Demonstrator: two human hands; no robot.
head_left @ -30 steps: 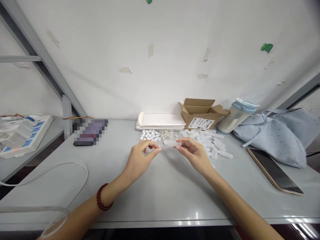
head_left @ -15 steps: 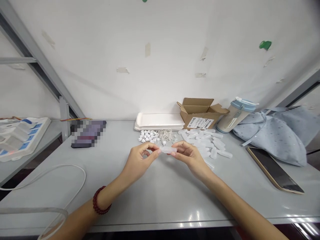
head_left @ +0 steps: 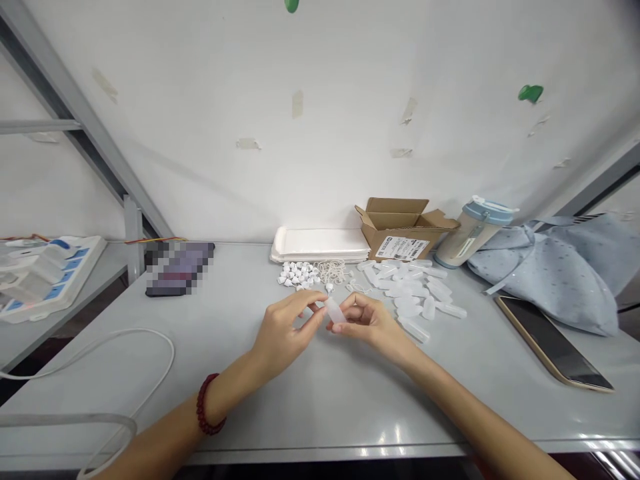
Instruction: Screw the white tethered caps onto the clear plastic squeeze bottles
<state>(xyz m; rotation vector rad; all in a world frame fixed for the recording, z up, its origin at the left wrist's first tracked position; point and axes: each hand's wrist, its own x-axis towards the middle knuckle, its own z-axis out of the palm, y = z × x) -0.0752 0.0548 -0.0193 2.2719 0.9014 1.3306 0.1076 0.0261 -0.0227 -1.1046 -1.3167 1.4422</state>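
Observation:
Between my hands is a small translucent plastic tube [head_left: 336,311], tilted with its upper end toward the left. My right hand [head_left: 369,321] pinches its lower part between thumb and fingers. My left hand [head_left: 290,328] has thumb and fingertips closed at the upper left end; what exactly lies between them is partly hidden. Just beyond the tube's upper end shows a small white cap [head_left: 329,288]. Farther back lie a pile of white caps [head_left: 299,273] and a tangle of off-white elastic loops [head_left: 332,271]. More translucent tubes [head_left: 406,288] are spread behind and right of my right hand.
White flat packs [head_left: 323,243] are stacked against the wall, beside an opened cardboard box [head_left: 400,230]. To the right stand a tumbler [head_left: 463,233], a light blue cloth bag [head_left: 545,273] and a phone [head_left: 555,343]. A white cable [head_left: 167,363] loops at left.
The tube has turned from nearly level to steeply tilted, its right end swinging down toward me. My right hand has dropped slightly with it; my left fingers remain at the other end.

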